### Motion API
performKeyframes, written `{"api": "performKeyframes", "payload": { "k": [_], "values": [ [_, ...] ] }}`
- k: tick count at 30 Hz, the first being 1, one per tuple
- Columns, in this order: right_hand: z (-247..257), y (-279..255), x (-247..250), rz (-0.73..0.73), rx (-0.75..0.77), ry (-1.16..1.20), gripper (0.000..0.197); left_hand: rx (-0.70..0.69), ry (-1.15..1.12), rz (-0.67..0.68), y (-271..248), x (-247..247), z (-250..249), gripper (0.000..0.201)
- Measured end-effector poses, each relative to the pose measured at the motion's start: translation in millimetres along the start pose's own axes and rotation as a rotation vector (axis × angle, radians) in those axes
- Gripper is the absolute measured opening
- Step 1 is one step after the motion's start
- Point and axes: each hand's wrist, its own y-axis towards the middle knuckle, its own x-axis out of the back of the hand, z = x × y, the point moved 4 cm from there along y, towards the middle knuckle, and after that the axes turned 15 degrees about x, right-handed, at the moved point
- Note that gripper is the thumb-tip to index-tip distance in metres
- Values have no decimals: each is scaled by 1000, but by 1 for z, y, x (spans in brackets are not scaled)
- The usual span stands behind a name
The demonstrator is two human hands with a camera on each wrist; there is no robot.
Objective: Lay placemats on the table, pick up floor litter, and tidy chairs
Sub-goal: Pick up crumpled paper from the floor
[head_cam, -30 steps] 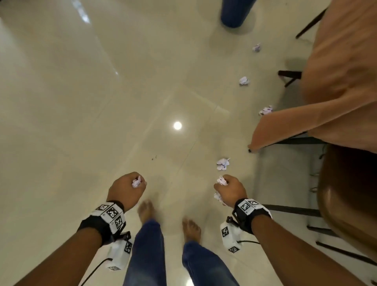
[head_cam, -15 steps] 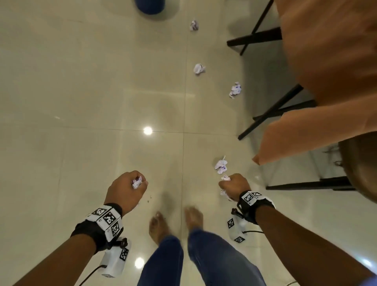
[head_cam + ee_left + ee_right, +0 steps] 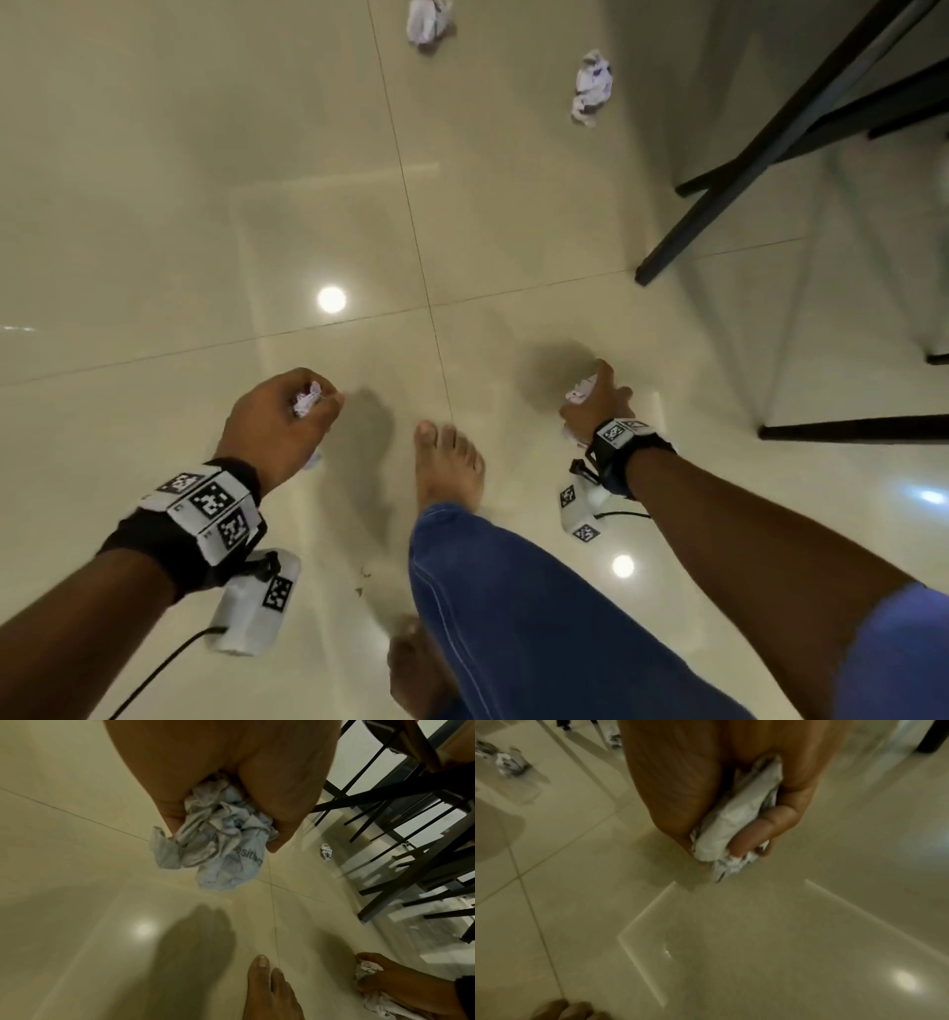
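Note:
My left hand (image 3: 280, 416) hangs above the tiled floor and grips a crumpled white-and-blue paper wad (image 3: 307, 403), seen close up as the paper wad (image 3: 221, 845) bulging out under the curled fingers (image 3: 280, 805). Lower down, near the floor, my right hand (image 3: 601, 398) holds crumpled white paper (image 3: 580, 391). In the right wrist view that paper (image 3: 736, 817) is squeezed between palm and fingers (image 3: 762, 829), with a ragged bit sticking out at the fingertips. Two loose wads, one (image 3: 591, 87) and another (image 3: 426, 20), lie on the floor ahead.
Black chair and table legs (image 3: 770, 144) stand at the right, with another dark bar (image 3: 852, 429) low beside my right hand. My bare foot (image 3: 449, 462) and blue trouser leg (image 3: 539, 616) are between the hands. Glossy beige tiles stretch to the left.
I have stepped forward, so the far wads are closer. My right hand has dropped low over the spot where a wad lay, and that wad no longer shows on the floor.

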Motion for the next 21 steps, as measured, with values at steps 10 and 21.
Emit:
{"api": "performKeyframes", "payload": {
  "k": [10,21],
  "values": [
    [95,-3,21,143,324,-118,34,-38,139,96,10,22,-93,18],
    [254,16,171,5,323,111,33,-255,245,-82,32,133,-304,12]
  ]
}}
